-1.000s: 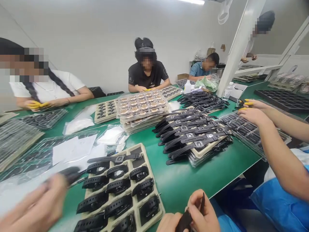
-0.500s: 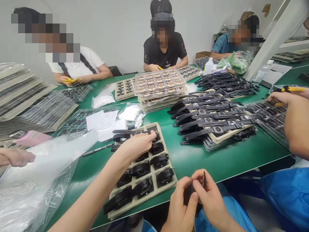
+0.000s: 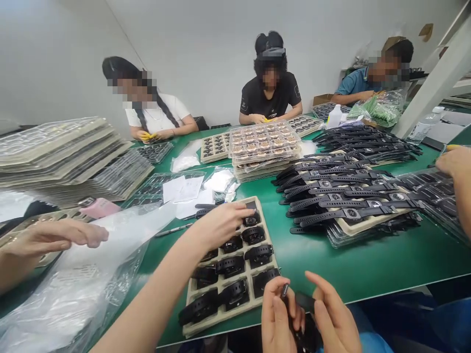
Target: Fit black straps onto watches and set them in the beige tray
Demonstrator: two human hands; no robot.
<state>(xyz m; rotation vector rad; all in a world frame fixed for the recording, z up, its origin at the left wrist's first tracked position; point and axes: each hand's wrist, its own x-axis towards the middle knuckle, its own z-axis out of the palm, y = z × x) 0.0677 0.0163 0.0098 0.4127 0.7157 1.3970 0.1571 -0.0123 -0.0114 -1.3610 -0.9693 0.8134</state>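
Note:
At the table's front edge, low in the head view, I hold a black smartwatch (image 3: 308, 329), partly hidden by my fingers. My left hand (image 3: 276, 316) is closed round one side of it, a strap end showing between thumb and fingers. My right hand (image 3: 336, 318) has its thumb against the other strap, index finger raised, lower fingers hidden. Just left of my hands lies a beige tray (image 3: 250, 310) with black watches in its compartments. Another person's arm reaches over that tray, that hand (image 3: 230, 223) at a watch (image 3: 251, 218) in the far corner.
Black watches (image 3: 349, 214) lie in rows on stacked trays to the right. Clear trays of round parts (image 3: 265, 139) stand mid-table. Left are tall tray stacks (image 3: 55, 157), a plastic bag (image 3: 73, 289) and a co-worker's other hand (image 3: 66, 233). Other people sit across the green table (image 3: 312, 255).
My hands have drawn apart slightly, and my right index finger has lifted off the watch. The co-worker's left hand has moved further into view. The whole view has shifted.

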